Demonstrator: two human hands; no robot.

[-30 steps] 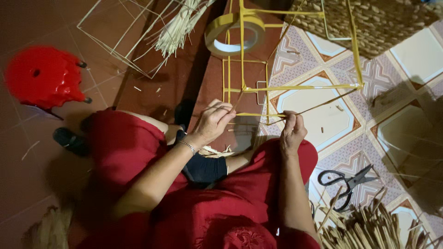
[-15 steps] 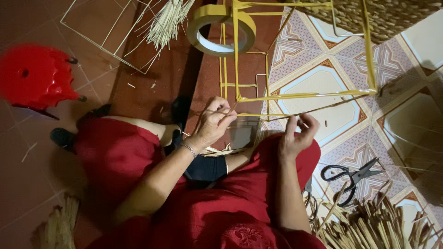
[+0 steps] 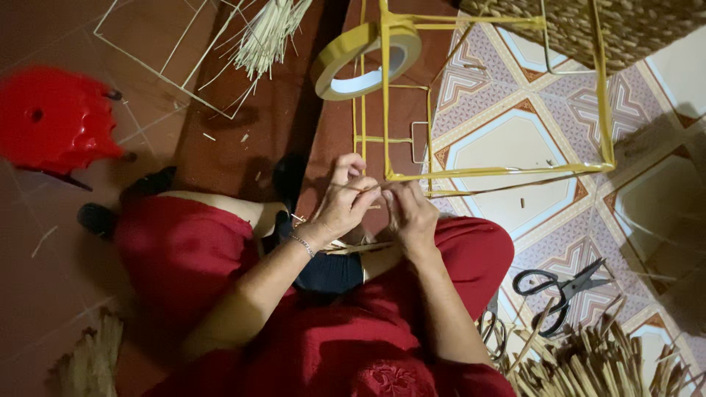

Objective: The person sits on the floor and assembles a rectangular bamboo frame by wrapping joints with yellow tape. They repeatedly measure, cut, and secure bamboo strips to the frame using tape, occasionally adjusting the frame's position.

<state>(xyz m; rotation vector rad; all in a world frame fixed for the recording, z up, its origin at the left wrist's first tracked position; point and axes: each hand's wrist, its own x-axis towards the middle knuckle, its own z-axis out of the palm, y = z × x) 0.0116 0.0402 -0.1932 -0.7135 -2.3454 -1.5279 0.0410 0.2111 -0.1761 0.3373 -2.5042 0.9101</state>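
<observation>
Over the lap, just in front of the red-clothed knees, both hands are brought close together at the near corner of a yellow-wrapped wire frame. The left hand is curled, its thumb and forefinger pressed together on a thin pale strip that runs along the frame's lower bar; a thin bracelet is worn at the wrist. The right hand is held just beside it, fingers bent and closed at the same corner, though whether the strip or the bar itself is pinched cannot be told. The frame is stood on the floor, reaching from the hands away to the upper edge of the view, and a roll of yellow tape is threaded on one of its upright bars.

Black-handled scissors are laid on the patterned tile floor to the right of the knees, well apart from the hands. A heap of dried straw strips is seen at the lower right. A red plastic stool is set to the left, a bare wire frame and a bundle of pale fibres beyond it, and a woven basket at the upper right.
</observation>
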